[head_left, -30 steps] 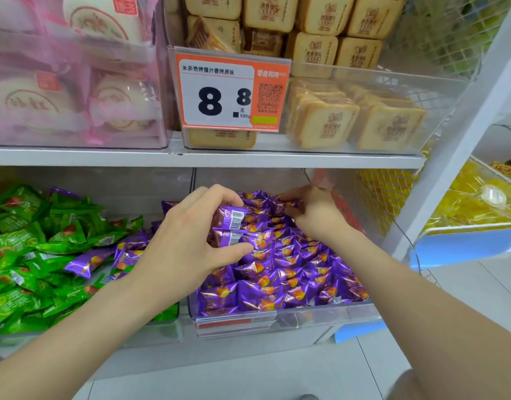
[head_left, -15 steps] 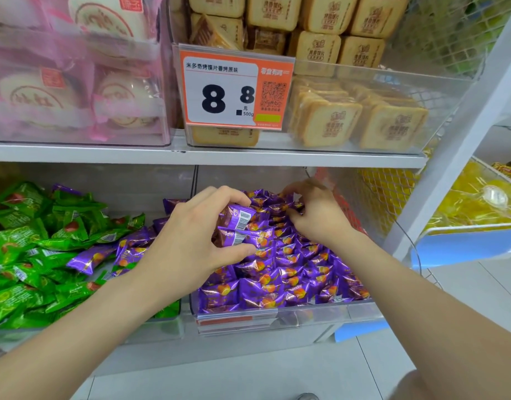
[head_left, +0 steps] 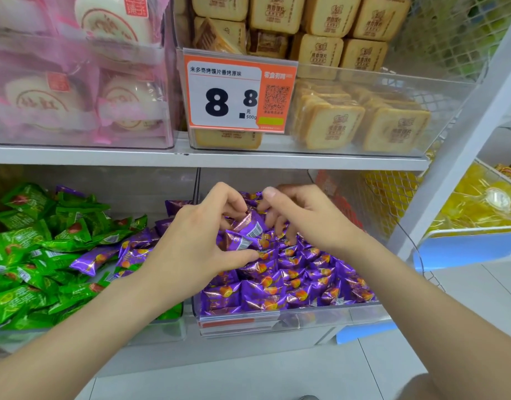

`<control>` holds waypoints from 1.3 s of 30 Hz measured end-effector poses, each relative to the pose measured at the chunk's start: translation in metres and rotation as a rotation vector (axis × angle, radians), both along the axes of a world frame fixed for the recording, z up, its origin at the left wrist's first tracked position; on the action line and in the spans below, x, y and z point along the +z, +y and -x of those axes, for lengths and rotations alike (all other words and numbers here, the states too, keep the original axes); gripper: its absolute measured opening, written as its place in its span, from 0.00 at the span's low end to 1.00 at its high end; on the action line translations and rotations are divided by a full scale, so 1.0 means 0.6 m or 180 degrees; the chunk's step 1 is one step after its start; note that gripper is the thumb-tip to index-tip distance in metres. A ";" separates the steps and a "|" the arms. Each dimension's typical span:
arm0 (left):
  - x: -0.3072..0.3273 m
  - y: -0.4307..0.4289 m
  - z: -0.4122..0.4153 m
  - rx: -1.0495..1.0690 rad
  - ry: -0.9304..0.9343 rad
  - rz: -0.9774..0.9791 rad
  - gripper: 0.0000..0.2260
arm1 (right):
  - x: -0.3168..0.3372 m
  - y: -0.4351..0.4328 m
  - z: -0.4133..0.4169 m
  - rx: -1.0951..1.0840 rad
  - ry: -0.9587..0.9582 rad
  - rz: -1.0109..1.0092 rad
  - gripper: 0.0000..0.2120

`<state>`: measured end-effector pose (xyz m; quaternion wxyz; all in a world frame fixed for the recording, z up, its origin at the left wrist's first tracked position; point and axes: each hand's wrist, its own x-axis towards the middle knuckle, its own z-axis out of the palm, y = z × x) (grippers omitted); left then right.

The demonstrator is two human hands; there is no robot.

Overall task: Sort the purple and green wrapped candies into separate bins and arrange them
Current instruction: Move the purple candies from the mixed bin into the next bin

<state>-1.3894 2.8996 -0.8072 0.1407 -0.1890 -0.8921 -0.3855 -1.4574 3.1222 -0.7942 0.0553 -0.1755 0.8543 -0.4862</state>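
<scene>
The right bin (head_left: 306, 316) holds purple candies (head_left: 291, 284) mostly in rows; over it the left hand (head_left: 190, 241) pinches two purple packs (head_left: 244, 233), while the right hand (head_left: 303, 217) curls into the pile, grip unclear. Stray purples (head_left: 94, 259) lie among green candies (head_left: 32, 255) in the left bin (head_left: 167, 327), not yet moved

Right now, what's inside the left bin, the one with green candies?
In the left bin: mostly green candies, several purple candies mixed in toward its right side. The left forearm covers its front right corner, hiding whatever lies there.
</scene>
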 end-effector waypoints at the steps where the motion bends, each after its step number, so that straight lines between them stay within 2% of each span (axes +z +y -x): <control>1: 0.000 0.001 0.000 -0.0028 0.0056 0.0032 0.27 | 0.013 -0.008 -0.019 0.0266 -0.0325 0.0161 0.19; 4: 0.001 0.003 -0.002 -0.0081 0.0360 0.0116 0.22 | 0.026 -0.016 -0.047 0.0648 -0.0750 0.0223 0.16; 8: 0.003 0.002 -0.006 0.0130 0.0778 -0.0021 0.17 | 0.034 0.002 -0.041 0.0454 -0.1373 0.0741 0.11; 10: 0.010 0.002 -0.008 0.0205 0.0592 -0.0214 0.16 | 0.035 0.013 -0.037 0.0369 -0.1430 0.0861 0.09; 12: 0.015 0.004 -0.010 0.0125 0.0413 -0.0262 0.17 | 0.032 0.021 -0.034 0.0389 -0.1387 0.1037 0.12; 14: 0.017 0.007 -0.013 0.0032 0.0477 -0.0021 0.15 | 0.031 0.026 -0.035 0.0422 -0.1412 0.1106 0.16; 16: 0.017 0.008 -0.014 0.0010 0.0576 0.0169 0.11 | 0.029 0.031 -0.035 0.0456 -0.1373 0.1079 0.14; 18: 0.016 0.006 -0.011 -0.0011 0.0638 0.0250 0.10 | 0.027 0.038 -0.028 0.0349 -0.1106 0.1010 0.10; 20: 0.010 0.003 -0.003 0.0033 0.0597 0.0265 0.11 | 0.017 0.051 -0.009 -0.0021 -0.0535 0.0744 0.12; 22: 0.003 0.001 0.005 0.0129 0.0509 0.0270 0.12 | 0.003 0.069 0.017 -0.0657 0.0302 -0.0071 0.14; 24: -0.002 0.000 0.008 0.0215 0.0456 0.0285 0.11 | -0.014 0.084 0.038 -0.1018 0.0818 -0.0867 0.11; 30: -0.002 0.003 0.002 0.0175 0.0343 0.0323 0.10 | -0.058 0.075 0.061 -0.0723 0.1060 -0.1561 0.10; 39: -0.005 0.000 0.006 0.0128 0.0243 0.0334 0.10 | -0.087 0.052 0.079 -0.0318 0.1545 -0.1994 0.11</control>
